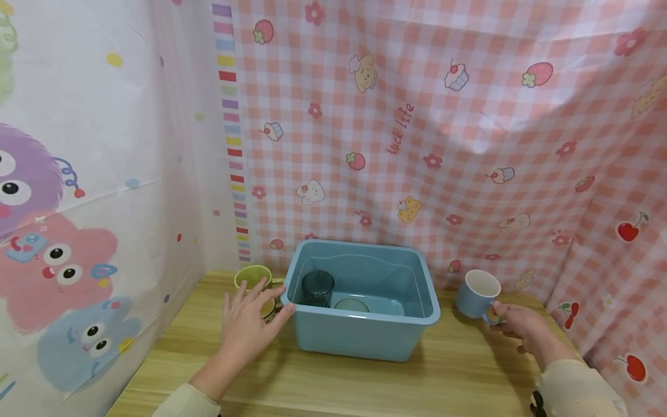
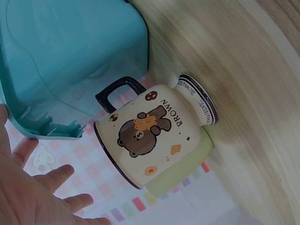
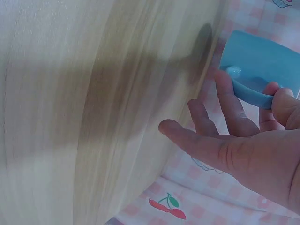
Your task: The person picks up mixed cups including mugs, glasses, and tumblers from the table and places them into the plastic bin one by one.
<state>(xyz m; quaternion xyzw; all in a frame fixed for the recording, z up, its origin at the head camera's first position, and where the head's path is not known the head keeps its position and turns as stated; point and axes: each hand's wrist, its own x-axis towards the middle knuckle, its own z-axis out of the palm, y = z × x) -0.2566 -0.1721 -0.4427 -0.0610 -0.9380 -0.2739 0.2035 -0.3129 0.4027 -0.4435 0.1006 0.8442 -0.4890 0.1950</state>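
My right hand [image 1: 521, 324] grips the handle of a light blue mug [image 1: 471, 300] with a white inside, upright at the right side of the table. The right wrist view shows thumb and finger pinching the blue mug's handle [image 3: 255, 93], other fingers loose. At the left rim of a blue plastic bin [image 1: 359, 336], my left hand [image 1: 250, 318] has its fingers spread, fingertips right at the rim. Beside the bin stands a cream mug [image 2: 147, 136] with a bear picture and dark handle, mostly hidden by the left hand in the head view. Behind it is a yellow-green mug [image 1: 252, 273].
Inside the bin are a dark glass cup [image 1: 318, 286] and a greenish round glass piece [image 1: 351, 305]. Everything stands on a wooden table [image 1: 333, 382]. A pink checked curtain [image 1: 396, 145] hangs behind, with a white printed one [image 1: 130, 174] at the left.
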